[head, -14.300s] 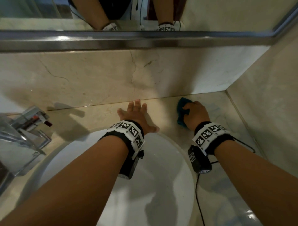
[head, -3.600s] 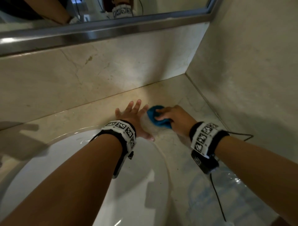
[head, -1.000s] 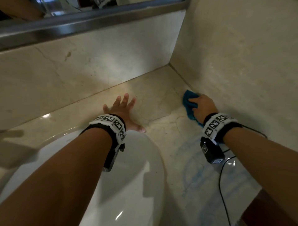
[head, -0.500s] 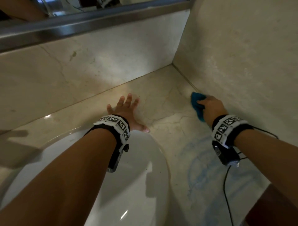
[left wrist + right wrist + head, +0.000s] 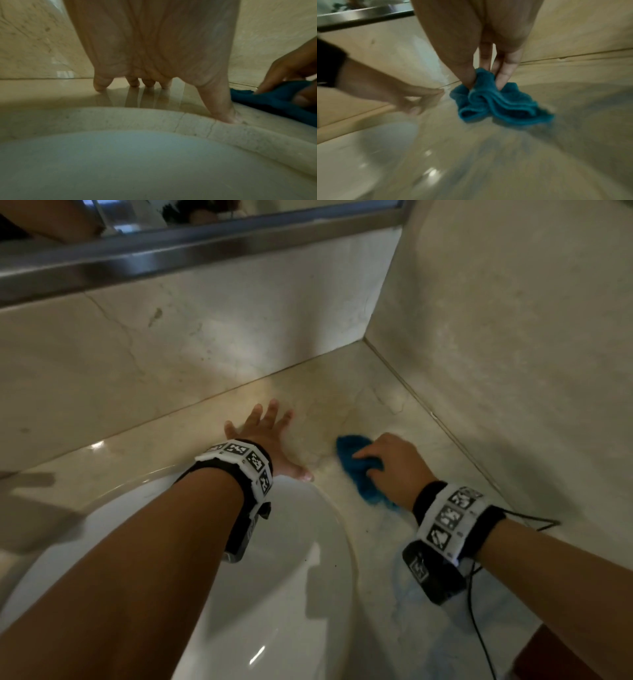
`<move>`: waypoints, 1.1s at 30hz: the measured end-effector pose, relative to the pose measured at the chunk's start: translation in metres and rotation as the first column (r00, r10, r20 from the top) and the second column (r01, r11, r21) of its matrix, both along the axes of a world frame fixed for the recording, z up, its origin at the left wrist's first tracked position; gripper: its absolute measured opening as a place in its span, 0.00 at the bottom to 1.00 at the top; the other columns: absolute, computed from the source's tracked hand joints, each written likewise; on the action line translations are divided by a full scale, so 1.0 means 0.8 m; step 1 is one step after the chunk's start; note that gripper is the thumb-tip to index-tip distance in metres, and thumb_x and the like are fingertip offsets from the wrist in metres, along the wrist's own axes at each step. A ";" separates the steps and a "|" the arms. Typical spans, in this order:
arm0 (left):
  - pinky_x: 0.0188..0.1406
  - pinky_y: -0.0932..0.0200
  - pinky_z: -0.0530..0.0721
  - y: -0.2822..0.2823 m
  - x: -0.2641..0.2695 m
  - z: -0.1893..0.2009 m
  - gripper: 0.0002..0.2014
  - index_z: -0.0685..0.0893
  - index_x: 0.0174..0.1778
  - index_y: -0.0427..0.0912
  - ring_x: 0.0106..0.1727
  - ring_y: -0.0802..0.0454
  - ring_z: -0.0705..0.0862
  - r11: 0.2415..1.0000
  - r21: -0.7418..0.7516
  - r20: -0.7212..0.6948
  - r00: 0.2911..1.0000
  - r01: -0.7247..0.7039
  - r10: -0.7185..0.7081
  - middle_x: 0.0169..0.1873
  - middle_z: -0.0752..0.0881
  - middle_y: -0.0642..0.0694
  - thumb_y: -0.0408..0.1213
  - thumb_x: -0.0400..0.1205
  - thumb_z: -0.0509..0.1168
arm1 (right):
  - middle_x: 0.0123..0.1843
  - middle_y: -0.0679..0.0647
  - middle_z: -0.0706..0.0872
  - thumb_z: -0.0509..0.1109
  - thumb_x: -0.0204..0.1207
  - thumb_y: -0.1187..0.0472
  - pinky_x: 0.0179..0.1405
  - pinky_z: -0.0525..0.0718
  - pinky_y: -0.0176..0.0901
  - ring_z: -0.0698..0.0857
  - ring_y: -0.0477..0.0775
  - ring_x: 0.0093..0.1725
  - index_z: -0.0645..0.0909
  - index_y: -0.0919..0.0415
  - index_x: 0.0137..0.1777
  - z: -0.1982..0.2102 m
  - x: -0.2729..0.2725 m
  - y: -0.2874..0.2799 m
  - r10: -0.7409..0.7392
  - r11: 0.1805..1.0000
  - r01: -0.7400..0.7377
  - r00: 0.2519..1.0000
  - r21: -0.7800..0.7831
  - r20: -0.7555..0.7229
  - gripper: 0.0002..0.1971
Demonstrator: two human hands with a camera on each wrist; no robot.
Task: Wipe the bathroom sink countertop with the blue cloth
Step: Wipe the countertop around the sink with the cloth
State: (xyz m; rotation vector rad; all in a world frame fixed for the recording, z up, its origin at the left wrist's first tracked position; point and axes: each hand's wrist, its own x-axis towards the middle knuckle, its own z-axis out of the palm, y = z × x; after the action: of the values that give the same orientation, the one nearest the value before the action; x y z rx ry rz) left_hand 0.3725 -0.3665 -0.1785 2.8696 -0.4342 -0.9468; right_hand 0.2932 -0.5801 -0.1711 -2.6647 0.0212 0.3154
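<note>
The bunched blue cloth (image 5: 359,470) lies on the beige marble countertop (image 5: 346,392), right of the sink's rim. My right hand (image 5: 394,463) grips it, thumb and fingers pinching its folds (image 5: 488,81), and presses it against the stone. My left hand (image 5: 263,433) lies flat on the countertop behind the white sink basin (image 5: 281,594), fingers spread, thumb (image 5: 221,105) at the rim's edge, a short way left of the cloth (image 5: 278,98). The left hand holds nothing.
A marble backsplash (image 5: 171,337) with a metal mirror frame (image 5: 154,251) rises behind, and a side wall (image 5: 513,337) closes the counter on the right. A thin black cable (image 5: 479,628) hangs from my right wrist. Bluish streaks mark the counter (image 5: 428,628) near me.
My right hand has swept the cloth from beside the right wall leftward, toward the sink rim and my left thumb. The left hand stays planted.
</note>
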 end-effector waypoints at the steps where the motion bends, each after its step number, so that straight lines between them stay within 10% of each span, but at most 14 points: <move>1: 0.77 0.28 0.44 0.001 0.001 0.001 0.62 0.35 0.80 0.59 0.83 0.48 0.35 1.000 0.001 -0.005 1.000 0.005 -0.005 0.81 0.30 0.54 0.72 0.60 0.69 | 0.64 0.62 0.76 0.63 0.75 0.72 0.63 0.69 0.36 0.77 0.60 0.64 0.82 0.60 0.62 0.000 0.012 -0.009 -0.052 0.998 0.053 0.998 -0.017 0.042 0.18; 8: 0.77 0.29 0.45 0.005 0.002 -0.005 0.60 0.34 0.80 0.59 0.83 0.49 0.35 1.000 0.009 0.000 1.000 0.024 -0.024 0.80 0.30 0.55 0.71 0.64 0.69 | 0.68 0.65 0.76 0.61 0.77 0.71 0.67 0.70 0.43 0.76 0.65 0.67 0.79 0.60 0.67 -0.006 0.081 -0.015 -0.138 0.983 0.147 0.987 -0.113 0.087 0.20; 12: 0.77 0.28 0.47 0.005 0.007 -0.003 0.59 0.36 0.81 0.58 0.83 0.48 0.35 1.000 0.008 -0.017 0.999 0.030 -0.030 0.81 0.31 0.54 0.66 0.66 0.71 | 0.65 0.64 0.76 0.63 0.76 0.74 0.61 0.72 0.39 0.77 0.64 0.63 0.78 0.60 0.68 -0.015 0.067 0.022 0.050 0.997 -0.046 0.997 -0.069 0.062 0.21; 17: 0.77 0.27 0.47 0.003 0.008 -0.001 0.59 0.37 0.81 0.59 0.83 0.47 0.35 1.000 0.009 -0.030 0.999 0.021 -0.020 0.81 0.31 0.54 0.65 0.65 0.72 | 0.38 0.55 0.78 0.73 0.71 0.69 0.39 0.74 0.32 0.78 0.53 0.43 0.79 0.63 0.36 -0.014 0.002 0.031 0.233 0.972 -0.234 0.971 0.013 0.049 0.06; 22: 0.77 0.27 0.47 0.002 0.009 0.001 0.59 0.37 0.81 0.60 0.83 0.48 0.35 1.000 0.012 -0.032 0.999 0.010 -0.010 0.81 0.31 0.54 0.64 0.65 0.73 | 0.55 0.56 0.82 0.66 0.74 0.74 0.56 0.72 0.28 0.81 0.53 0.58 0.88 0.61 0.51 0.000 -0.020 0.008 0.353 0.935 -0.351 0.931 0.046 -0.095 0.13; 26: 0.77 0.28 0.47 0.002 0.008 -0.001 0.59 0.37 0.81 0.58 0.83 0.48 0.36 1.000 0.003 -0.021 1.000 0.006 -0.006 0.81 0.31 0.53 0.63 0.66 0.73 | 0.56 0.63 0.79 0.62 0.75 0.77 0.53 0.65 0.22 0.77 0.52 0.53 0.85 0.64 0.57 0.002 0.027 -0.001 0.074 0.990 -0.087 0.991 0.111 0.115 0.16; 30: 0.77 0.28 0.46 0.005 0.009 -0.006 0.59 0.37 0.81 0.58 0.83 0.48 0.36 1.000 -0.004 -0.009 1.000 0.013 -0.013 0.81 0.31 0.54 0.64 0.65 0.73 | 0.66 0.66 0.74 0.61 0.77 0.73 0.65 0.72 0.39 0.76 0.66 0.63 0.79 0.63 0.66 -0.022 0.088 -0.002 -0.144 0.990 0.141 0.979 0.031 0.146 0.18; 33: 0.77 0.27 0.47 0.004 0.013 -0.006 0.60 0.37 0.81 0.59 0.83 0.47 0.36 1.000 0.005 -0.001 1.000 0.027 -0.027 0.81 0.31 0.54 0.64 0.64 0.73 | 0.68 0.64 0.73 0.61 0.77 0.71 0.65 0.73 0.43 0.75 0.65 0.65 0.78 0.60 0.68 -0.029 0.102 0.018 -0.037 0.999 0.037 0.996 0.004 0.078 0.19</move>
State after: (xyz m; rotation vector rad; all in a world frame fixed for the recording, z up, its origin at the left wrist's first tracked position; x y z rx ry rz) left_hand 0.3831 -0.3633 -0.1832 2.8746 -0.4720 -0.9549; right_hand 0.3746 -0.5658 -0.1944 -2.6682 0.0458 0.1992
